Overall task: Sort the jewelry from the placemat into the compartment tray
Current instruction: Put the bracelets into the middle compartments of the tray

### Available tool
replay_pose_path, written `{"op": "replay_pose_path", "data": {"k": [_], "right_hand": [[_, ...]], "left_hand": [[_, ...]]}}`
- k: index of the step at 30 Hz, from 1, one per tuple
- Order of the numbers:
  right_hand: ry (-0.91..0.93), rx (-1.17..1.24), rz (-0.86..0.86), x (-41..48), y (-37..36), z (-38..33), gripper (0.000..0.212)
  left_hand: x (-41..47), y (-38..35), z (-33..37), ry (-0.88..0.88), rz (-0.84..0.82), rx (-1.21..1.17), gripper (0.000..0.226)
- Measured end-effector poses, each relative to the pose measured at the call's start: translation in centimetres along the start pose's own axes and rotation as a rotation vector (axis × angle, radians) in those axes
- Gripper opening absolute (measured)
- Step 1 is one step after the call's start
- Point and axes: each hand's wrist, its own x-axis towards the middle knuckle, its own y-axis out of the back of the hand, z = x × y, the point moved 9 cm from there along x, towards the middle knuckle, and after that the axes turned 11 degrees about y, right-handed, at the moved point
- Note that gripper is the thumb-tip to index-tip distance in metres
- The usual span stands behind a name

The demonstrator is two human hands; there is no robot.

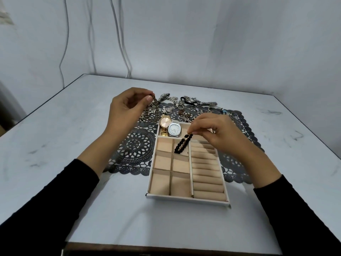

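We see a pale grey marbled surface (73, 126) carrying a dark lace-patterned placemat (136, 145), with a beige compartment tray in a white frame (186, 199) lying partly on the mat and partly on the bare surface nearer the person; our left hand (125, 111) is raised over the mat's far left corner, thumb and forefinger pinching the top of a bronze-toned chain bracelet with small charms (151, 111), which hangs down toward the mat; our right hand (215, 133) hovers over the tray's far end, its fingertips pinching one end of a black beaded bracelet (182, 144), whose loop dangles over the top right square of the tray's small compartments; in the long far compartment lie a gold round-faced wristwatch (164, 123) and a silver square-faced wristwatch (174, 129), touching each other; the padded ring rolls (206, 172) fill the tray's right column; a scatter of silver chains, rings and bangles (193, 105) sits along the mat's far edge; both forearms wear black sleeves (55, 196).
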Motion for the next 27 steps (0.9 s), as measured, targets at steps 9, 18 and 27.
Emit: {"op": "replay_pose_path", "data": {"k": [9,18,27], "right_hand": [[0.112,-0.07,-0.082,0.5,-1.0,-1.4,0.017],[0.064,-0.001,-0.141,0.4,-3.6,-0.9,0.015],[-0.032,-0.098,-0.245,0.8,-4.3,-0.4,0.013]], "left_hand": [[0.2,0.3,0.0,0.008,0.019,-0.035,0.012],[0.2,0.4,-0.1,0.013,0.015,-0.049,0.014],[0.3,0.4,-0.1,0.012,0.019,-0.046,0.013]]}}
